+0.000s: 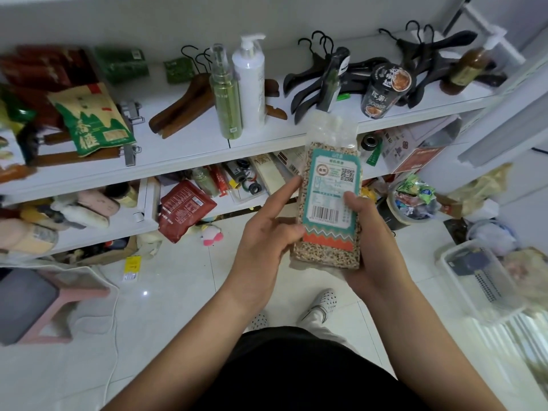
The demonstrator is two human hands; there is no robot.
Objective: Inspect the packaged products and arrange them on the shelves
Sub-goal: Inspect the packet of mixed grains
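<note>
Head view, one camera only. I see the grain pack point(329, 203) held upright at centre frame, in front of the white shelves point(184, 149) and clear of them, not resting on any board.

- Left hand point(267, 235): grasping the pack's lower left edge, index finger stretched up along the side, other fingers curled against it.
- Right hand point(376, 250): grasping from the right and below, thumb pressed on the label near the barcode, fingers hidden behind.
- Pack: clear plastic, mixed small grains showing. Teal label with a round brown seal, a QR code, a barcode and an orange zigzag band below. The print is too small for me to read.

Upper shelf, left to right: a tan and green paper bag point(92, 117) with large green Chinese characters, wooden hangers point(184, 105), a green spray bottle point(226, 96), a white pump bottle point(250, 78), black hangers point(320, 72), a black noodle cup point(385, 90), its writing blurred.

Lower shelf, centre left: a red pouch point(184, 209), text illegible.
</note>
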